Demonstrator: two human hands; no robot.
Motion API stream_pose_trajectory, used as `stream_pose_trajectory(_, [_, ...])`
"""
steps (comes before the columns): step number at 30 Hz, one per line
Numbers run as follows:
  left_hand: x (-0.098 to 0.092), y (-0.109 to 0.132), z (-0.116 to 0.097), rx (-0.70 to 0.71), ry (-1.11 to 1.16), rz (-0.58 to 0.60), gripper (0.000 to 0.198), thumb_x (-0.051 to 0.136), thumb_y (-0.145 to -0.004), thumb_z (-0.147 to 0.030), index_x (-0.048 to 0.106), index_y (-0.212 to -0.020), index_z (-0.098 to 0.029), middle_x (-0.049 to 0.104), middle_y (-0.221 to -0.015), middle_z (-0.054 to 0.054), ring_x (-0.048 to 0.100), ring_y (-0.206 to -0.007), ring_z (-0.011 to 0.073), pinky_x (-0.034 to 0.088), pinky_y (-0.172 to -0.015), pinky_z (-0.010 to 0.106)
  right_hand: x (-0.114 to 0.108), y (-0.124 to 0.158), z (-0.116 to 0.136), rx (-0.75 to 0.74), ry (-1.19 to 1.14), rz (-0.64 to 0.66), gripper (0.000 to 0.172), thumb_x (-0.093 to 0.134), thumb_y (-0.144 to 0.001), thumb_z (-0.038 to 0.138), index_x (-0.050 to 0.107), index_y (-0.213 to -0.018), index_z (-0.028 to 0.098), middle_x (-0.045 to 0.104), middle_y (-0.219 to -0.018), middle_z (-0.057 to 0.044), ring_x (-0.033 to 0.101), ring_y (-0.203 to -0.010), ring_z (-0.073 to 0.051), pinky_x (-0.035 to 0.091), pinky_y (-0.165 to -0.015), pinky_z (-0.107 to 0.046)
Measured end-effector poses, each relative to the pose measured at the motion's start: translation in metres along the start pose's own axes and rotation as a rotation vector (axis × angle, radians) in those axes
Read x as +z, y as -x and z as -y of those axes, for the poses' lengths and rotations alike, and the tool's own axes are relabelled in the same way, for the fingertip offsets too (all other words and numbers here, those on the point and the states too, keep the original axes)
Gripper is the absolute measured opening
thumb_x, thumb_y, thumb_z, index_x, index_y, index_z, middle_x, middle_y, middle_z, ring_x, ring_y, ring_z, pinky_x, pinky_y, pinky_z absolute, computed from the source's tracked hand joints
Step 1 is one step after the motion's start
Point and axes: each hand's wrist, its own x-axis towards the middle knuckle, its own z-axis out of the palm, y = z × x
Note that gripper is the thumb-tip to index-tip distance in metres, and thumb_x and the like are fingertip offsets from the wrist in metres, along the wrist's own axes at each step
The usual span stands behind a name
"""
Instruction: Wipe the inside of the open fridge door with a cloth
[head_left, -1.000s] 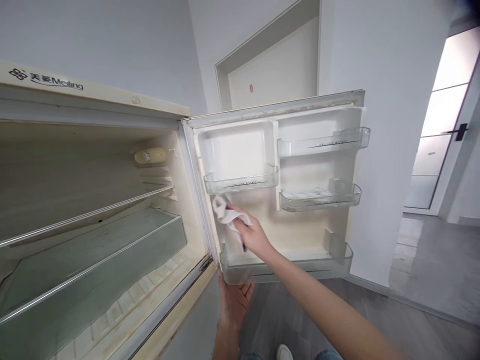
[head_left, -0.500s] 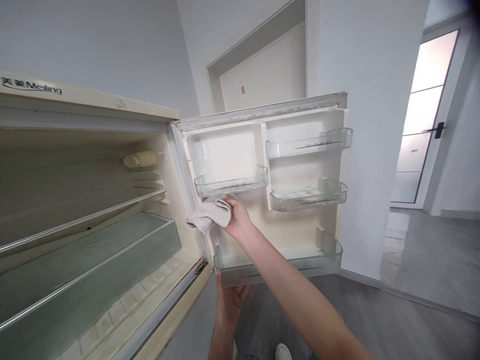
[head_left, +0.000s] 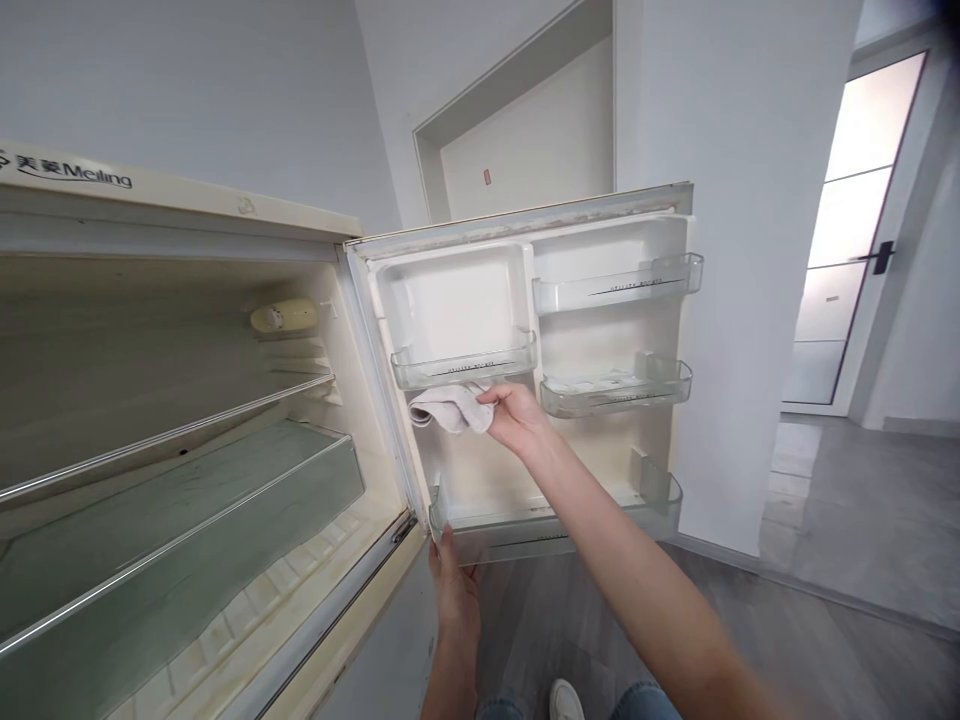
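An old cream fridge stands open, its door (head_left: pixel 600 340) swung out to the right. My right hand (head_left: pixel 517 415) is closed on a crumpled white cloth (head_left: pixel 450 407) and presses it against the door's inner wall, just under the upper left clear door bin (head_left: pixel 465 368). My left hand (head_left: pixel 454 590) reaches up from below and rests its fingers on the underside of the bottom door bin (head_left: pixel 555 525), near its left corner; its fingers lie fairly straight.
Two more clear bins (head_left: pixel 619 285) sit on the door's right side. The fridge cavity holds glass shelves (head_left: pixel 172 490) and a light housing (head_left: pixel 285 316). A white wall corner (head_left: pixel 735 300) stands behind the door, a glass door (head_left: pixel 847 250) to the far right. Grey floor lies below.
My right hand has carried the cloth up and then right along the door's inner wall, to just beneath the upper left bin. The left hand stays under the bottom bin.
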Motion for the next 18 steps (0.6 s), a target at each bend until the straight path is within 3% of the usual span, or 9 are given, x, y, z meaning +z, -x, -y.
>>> stream_pose_trajectory(8, [0.002, 0.000, 0.000, 0.003, -0.069, -0.032, 0.064, 0.063, -0.080, -0.052, 0.042, -0.138, -0.033, 0.054, -0.147, 0.008, 0.066, -0.117, 0.0279, 0.052, -0.103, 0.042, -0.012, 0.027, 0.023, -0.101, -0.036, -0.047, 0.063, 0.043, -0.050, -0.003, 0.060, -0.108, 0.015, 0.072, -0.091, -0.005, 0.069, -0.098, -0.025, 0.058, -0.090, -0.046])
stream_pose_trajectory(18, [-0.005, -0.006, 0.004, 0.011, -0.012, 0.025, 0.064, 0.066, -0.079, -0.049, 0.043, -0.136, -0.034, 0.050, -0.149, 0.008, 0.060, -0.125, 0.0275, 0.057, -0.096, 0.039, 0.014, 0.059, 0.008, -0.319, -0.063, -0.088, 0.057, 0.050, -0.052, -0.005, 0.065, -0.102, 0.018, 0.073, -0.094, -0.004, 0.065, -0.106, -0.025, 0.055, -0.095, -0.045])
